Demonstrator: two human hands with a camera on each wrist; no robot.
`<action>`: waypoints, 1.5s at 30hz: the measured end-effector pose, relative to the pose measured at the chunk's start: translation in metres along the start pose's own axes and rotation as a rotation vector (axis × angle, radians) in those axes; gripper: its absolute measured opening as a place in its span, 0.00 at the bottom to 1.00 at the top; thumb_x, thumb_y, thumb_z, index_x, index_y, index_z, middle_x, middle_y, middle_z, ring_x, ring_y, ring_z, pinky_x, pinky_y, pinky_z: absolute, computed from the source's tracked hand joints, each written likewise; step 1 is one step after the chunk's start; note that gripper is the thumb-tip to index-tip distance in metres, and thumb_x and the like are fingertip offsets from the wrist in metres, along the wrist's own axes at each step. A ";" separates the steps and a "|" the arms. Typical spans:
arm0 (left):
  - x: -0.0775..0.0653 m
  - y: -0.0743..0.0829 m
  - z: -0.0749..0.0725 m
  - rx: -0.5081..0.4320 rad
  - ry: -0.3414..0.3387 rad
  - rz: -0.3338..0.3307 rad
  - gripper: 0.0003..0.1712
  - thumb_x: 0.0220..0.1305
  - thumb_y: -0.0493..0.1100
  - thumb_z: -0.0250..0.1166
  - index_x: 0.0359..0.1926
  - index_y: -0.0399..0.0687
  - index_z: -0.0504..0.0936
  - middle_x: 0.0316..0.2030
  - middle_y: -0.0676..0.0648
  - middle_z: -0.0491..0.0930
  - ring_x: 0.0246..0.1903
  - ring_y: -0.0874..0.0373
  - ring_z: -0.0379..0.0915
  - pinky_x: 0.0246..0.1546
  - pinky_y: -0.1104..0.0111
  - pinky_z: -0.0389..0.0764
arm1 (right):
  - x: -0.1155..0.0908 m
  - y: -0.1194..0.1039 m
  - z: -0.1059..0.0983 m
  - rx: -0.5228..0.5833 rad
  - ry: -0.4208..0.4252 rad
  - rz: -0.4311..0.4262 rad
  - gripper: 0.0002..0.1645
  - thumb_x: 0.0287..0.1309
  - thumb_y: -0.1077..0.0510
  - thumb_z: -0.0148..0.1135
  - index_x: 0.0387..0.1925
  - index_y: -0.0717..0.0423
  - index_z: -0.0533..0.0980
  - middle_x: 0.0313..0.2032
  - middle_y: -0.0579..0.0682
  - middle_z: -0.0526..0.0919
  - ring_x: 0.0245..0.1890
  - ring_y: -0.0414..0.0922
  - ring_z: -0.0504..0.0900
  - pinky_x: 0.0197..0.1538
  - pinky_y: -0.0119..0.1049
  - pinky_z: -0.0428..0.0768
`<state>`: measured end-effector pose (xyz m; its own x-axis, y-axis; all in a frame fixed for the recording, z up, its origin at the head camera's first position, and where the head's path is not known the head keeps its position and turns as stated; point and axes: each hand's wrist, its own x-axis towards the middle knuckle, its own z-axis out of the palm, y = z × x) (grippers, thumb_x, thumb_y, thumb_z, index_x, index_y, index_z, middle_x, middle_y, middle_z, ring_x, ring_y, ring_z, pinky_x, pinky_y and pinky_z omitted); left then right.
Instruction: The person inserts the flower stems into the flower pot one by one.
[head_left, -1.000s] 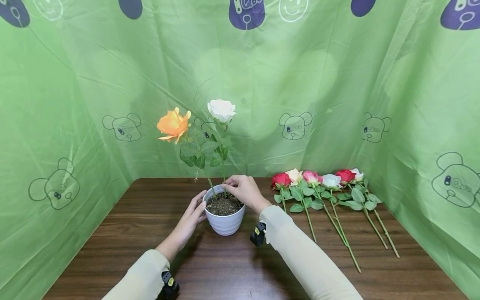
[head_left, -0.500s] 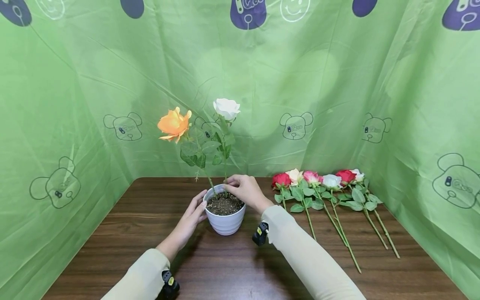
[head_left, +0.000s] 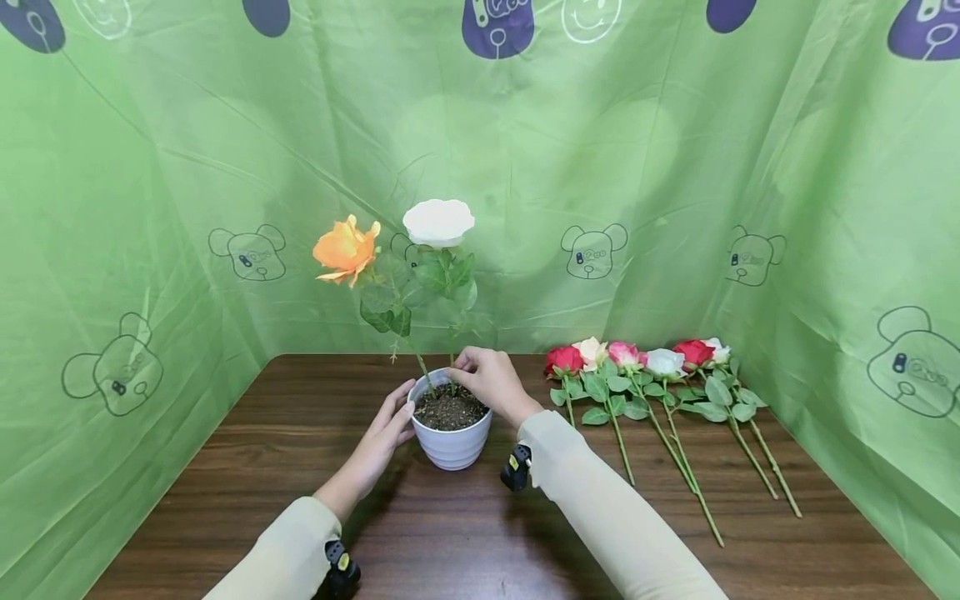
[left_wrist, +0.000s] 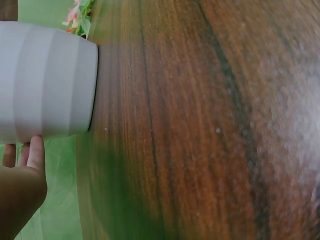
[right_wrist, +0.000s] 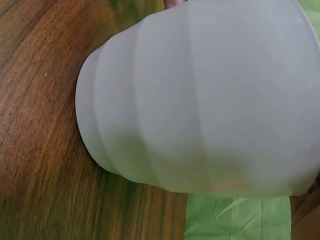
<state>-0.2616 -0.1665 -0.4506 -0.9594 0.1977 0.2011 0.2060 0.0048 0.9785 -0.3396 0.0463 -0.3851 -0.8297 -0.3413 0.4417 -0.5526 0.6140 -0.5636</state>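
Note:
A light grey ridged flowerpot (head_left: 452, 450) filled with dark soil (head_left: 450, 411) stands upright on the wooden table. My right hand (head_left: 491, 379) reaches over the pot's back right rim and pinches the white rose (head_left: 438, 223) low on its stem, just above the soil. To the left, an orange rose (head_left: 347, 250) leans outward, its stem planted in the soil. My left hand (head_left: 382, 429) rests against the pot's left side; in the left wrist view its fingertips (left_wrist: 37, 150) touch the pot wall (left_wrist: 55, 85). The pot fills most of the right wrist view.
Several cut roses lie in a row on the right of the table (head_left: 300, 433), among them a red rose (head_left: 564, 361), a pink rose (head_left: 625, 356) and a pale blue-white rose (head_left: 664, 363), stems toward the front. A green printed curtain (head_left: 502, 150) encloses the back and sides.
The white rose swung slightly right, then back left, and its bloom and leaves have turned on the stem. My right wrist shifted a little with it; the left hand kept its place on the flowerpot.

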 end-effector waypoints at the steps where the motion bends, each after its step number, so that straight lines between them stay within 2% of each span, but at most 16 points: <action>1: 0.000 0.000 0.000 0.000 0.000 0.000 0.30 0.81 0.51 0.46 0.77 0.52 0.54 0.74 0.36 0.54 0.71 0.40 0.53 0.67 0.45 0.64 | 0.000 0.000 0.000 -0.001 -0.004 0.000 0.10 0.59 0.48 0.72 0.29 0.47 0.82 0.27 0.39 0.85 0.29 0.36 0.81 0.36 0.33 0.80; 9: 0.000 0.001 0.000 -0.002 0.001 0.004 0.30 0.81 0.51 0.46 0.77 0.52 0.54 0.74 0.36 0.54 0.71 0.40 0.54 0.67 0.45 0.64 | 0.002 -0.003 -0.003 0.022 -0.075 0.006 0.06 0.62 0.52 0.69 0.33 0.50 0.85 0.31 0.41 0.88 0.34 0.37 0.84 0.43 0.36 0.82; 18: 0.000 0.000 0.000 0.006 -0.007 0.000 0.30 0.81 0.51 0.46 0.77 0.52 0.54 0.74 0.35 0.53 0.71 0.40 0.55 0.67 0.45 0.64 | -0.001 -0.002 -0.005 0.061 -0.064 0.052 0.09 0.60 0.48 0.71 0.34 0.48 0.86 0.31 0.38 0.88 0.34 0.35 0.84 0.43 0.36 0.82; 25: -0.001 0.001 0.000 0.012 -0.003 0.006 0.30 0.81 0.50 0.46 0.77 0.51 0.54 0.73 0.36 0.54 0.70 0.40 0.55 0.67 0.45 0.64 | -0.001 -0.003 -0.006 0.108 -0.074 0.022 0.14 0.61 0.49 0.71 0.45 0.50 0.85 0.35 0.40 0.89 0.37 0.36 0.86 0.47 0.38 0.82; 33: 0.000 0.000 0.000 0.005 0.001 0.001 0.29 0.81 0.50 0.46 0.77 0.52 0.54 0.73 0.35 0.54 0.71 0.40 0.54 0.67 0.44 0.64 | 0.001 -0.003 -0.008 0.104 -0.073 0.025 0.14 0.60 0.48 0.71 0.44 0.50 0.85 0.36 0.41 0.89 0.38 0.36 0.86 0.50 0.38 0.82; 45: 0.000 0.000 0.001 0.012 0.012 -0.008 0.29 0.81 0.50 0.46 0.77 0.52 0.54 0.73 0.35 0.54 0.70 0.40 0.55 0.67 0.44 0.64 | -0.002 0.001 -0.023 0.178 -0.081 0.065 0.17 0.59 0.48 0.72 0.47 0.50 0.84 0.36 0.38 0.88 0.37 0.34 0.85 0.51 0.38 0.81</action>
<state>-0.2617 -0.1657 -0.4509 -0.9633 0.1862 0.1936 0.2005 0.0186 0.9795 -0.3362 0.0638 -0.3708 -0.8637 -0.3657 0.3470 -0.4971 0.5037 -0.7065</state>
